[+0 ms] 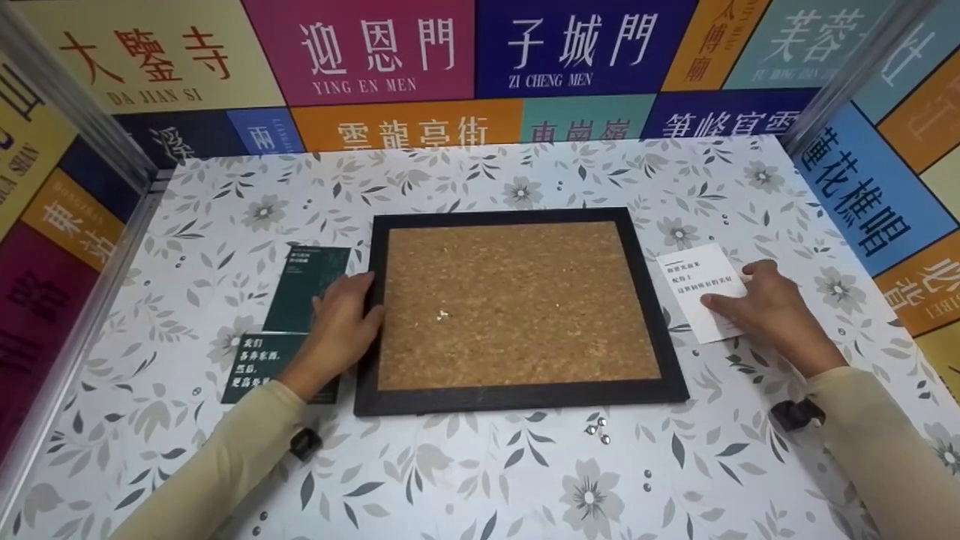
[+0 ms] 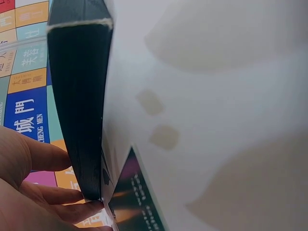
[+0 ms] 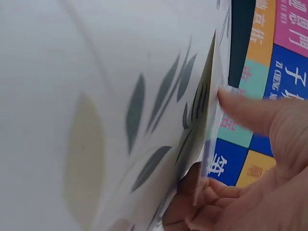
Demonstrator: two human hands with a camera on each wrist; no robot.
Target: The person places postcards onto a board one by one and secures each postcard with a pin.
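A cork board [image 1: 517,300] in a dark frame [image 1: 525,394] lies on the patterned table. My left hand [image 1: 341,322] holds the frame's left edge; the left wrist view shows the thumb against one side of that edge [image 2: 79,106] and the other fingers at its lower corner. Off the board's right side, my right hand [image 1: 780,311] pinches a white card [image 1: 694,292] printed with dark characters. Seen from the right wrist, the card [image 3: 208,101] is edge-on and tilted off the table, thumb on one face and fingers behind.
Two dark green cards, an upper one [image 1: 304,289] and a lower one [image 1: 259,364], lie left of the board, partly hidden by my left hand and arm. Several small shiny pieces [image 1: 598,430] sit in front of the board. Coloured panels [image 1: 360,52] enclose the table's back and sides.
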